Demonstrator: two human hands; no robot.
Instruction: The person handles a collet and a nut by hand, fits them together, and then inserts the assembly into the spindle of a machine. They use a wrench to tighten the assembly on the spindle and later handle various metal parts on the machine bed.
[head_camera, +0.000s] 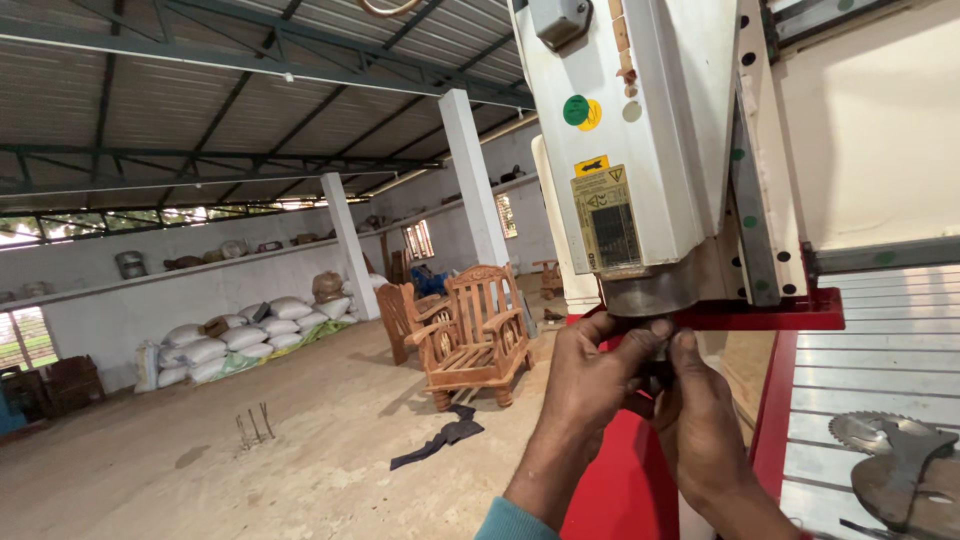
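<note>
Around me: dirt floor (200, 470), white walls (150, 290), stacked sacks (240, 340), carved wooden chairs (470, 340), corrugated metal roof (200, 90), daylight through windows (418, 240).

Soft daylight from the far windows (418, 240) fills the shed; sharp focus, wide-angle bending at edges

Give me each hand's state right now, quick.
Left hand: closed around the dark part under the grey spindle nose.
Right hand: fingers pressed on that same part; a full grip cannot be told.
</note>
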